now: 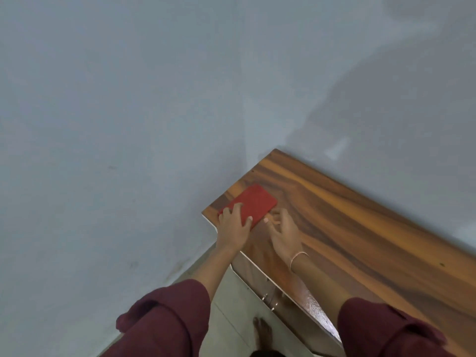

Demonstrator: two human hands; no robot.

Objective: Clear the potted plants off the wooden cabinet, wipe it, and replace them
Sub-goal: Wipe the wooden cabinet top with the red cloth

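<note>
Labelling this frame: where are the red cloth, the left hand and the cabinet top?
red cloth [257, 200]: head view, uncovered middle.
left hand [232, 225]: head view, back of hand.
cabinet top [360, 228]: head view, bare wood.

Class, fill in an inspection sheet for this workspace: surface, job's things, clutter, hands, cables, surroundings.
Surface: wooden cabinet top, wood grain showing.
Job's things: red folded cloth flat near the corner end; no plants in view.
Clutter: nothing seen.
Hands: left hand presses flat on the cloth; right hand has its fingertips at the cloth's edge, grip unclear.
Cables: nothing seen.
Surroundings: blue-grey walls meeting in a corner; pale floor.
</note>
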